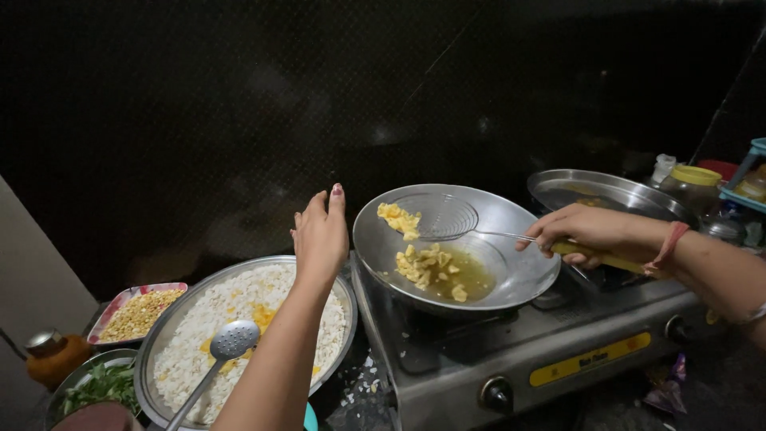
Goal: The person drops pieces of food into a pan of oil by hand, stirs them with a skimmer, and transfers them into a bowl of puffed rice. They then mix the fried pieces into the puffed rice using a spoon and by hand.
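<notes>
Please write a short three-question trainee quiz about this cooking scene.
1. True or false: the right hand holds the wire skimmer over the wok.
2. What does the left hand hold? A) a ladle B) nothing C) a lid
3. Where does the slotted spoon lie?

Key: 1. True; fried pieces sit on its mesh. 2. B; it hangs open in the air. 3. In the large bowl of white flakes.

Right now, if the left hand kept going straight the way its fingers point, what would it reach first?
Probably the dark wall behind the counter. The left hand hangs open above the rim of the big tray of white flakes, fingers pointing up and away; depth is hard to judge.
</notes>
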